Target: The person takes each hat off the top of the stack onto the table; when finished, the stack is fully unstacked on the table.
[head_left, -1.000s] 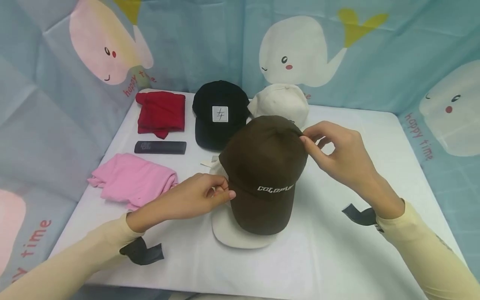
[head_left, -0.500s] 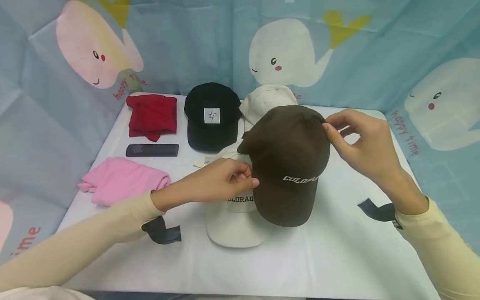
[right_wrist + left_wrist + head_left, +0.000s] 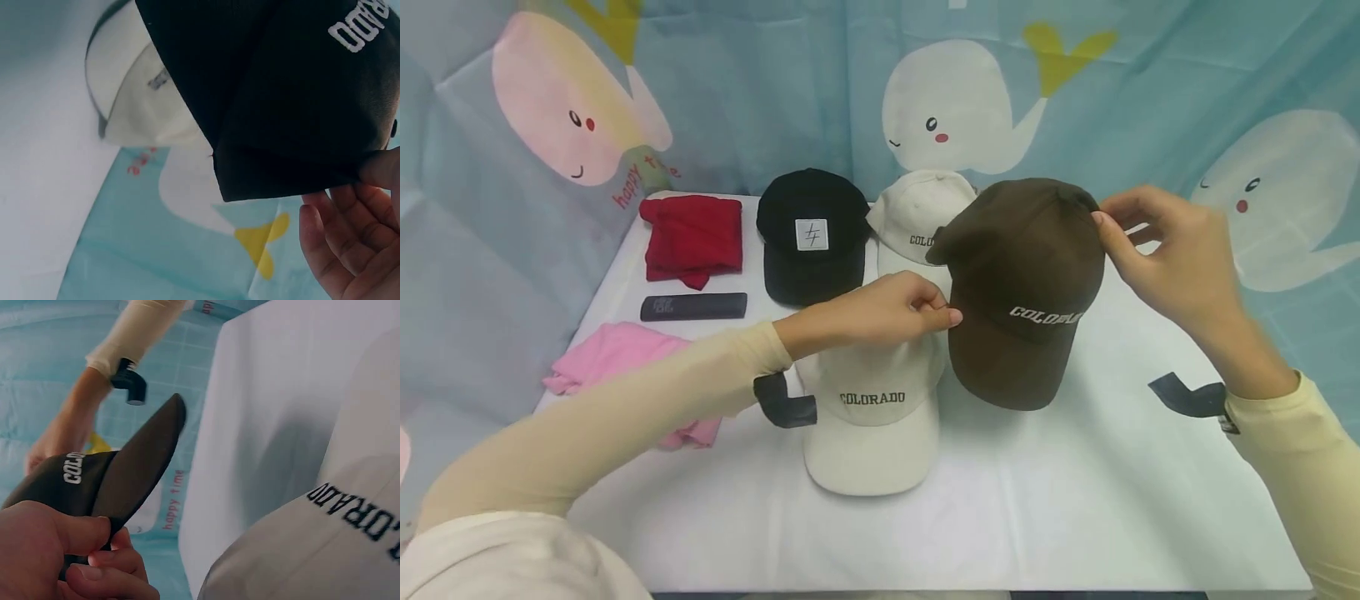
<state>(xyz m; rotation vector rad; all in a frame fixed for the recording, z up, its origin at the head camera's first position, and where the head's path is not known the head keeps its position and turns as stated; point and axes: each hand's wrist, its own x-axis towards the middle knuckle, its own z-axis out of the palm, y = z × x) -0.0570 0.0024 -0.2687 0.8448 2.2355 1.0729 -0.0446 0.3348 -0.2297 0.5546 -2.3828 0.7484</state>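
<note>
A brown baseball cap (image 3: 1022, 267) with white lettering hangs above the table, its brim toward the person. My left hand (image 3: 898, 310) pinches its edge near the brim between thumb and fingers, as the left wrist view also shows. On the opposite side, my right hand (image 3: 1176, 250) pinches the rim of the crown; the right wrist view has the thumb over the fabric and fingers beneath. Below and left of it, a cream cap (image 3: 872, 446) marked COLORADO lies on the table, partly covered by the left forearm and hand.
At the back stand a black cap (image 3: 812, 271) with a white patch and another cream cap (image 3: 917, 204), partly behind the brown one. To the left lie a folded red cloth (image 3: 696, 237), a dark flat case (image 3: 694, 307) and pink cloth (image 3: 617, 358). The white table (image 3: 1112, 500) meets a whale-print curtain (image 3: 760, 100).
Both hands have lifted the brown cap off the front cream cap and carried it right and away from the person. The cream cap underneath is uncovered, with its lettering visible.
</note>
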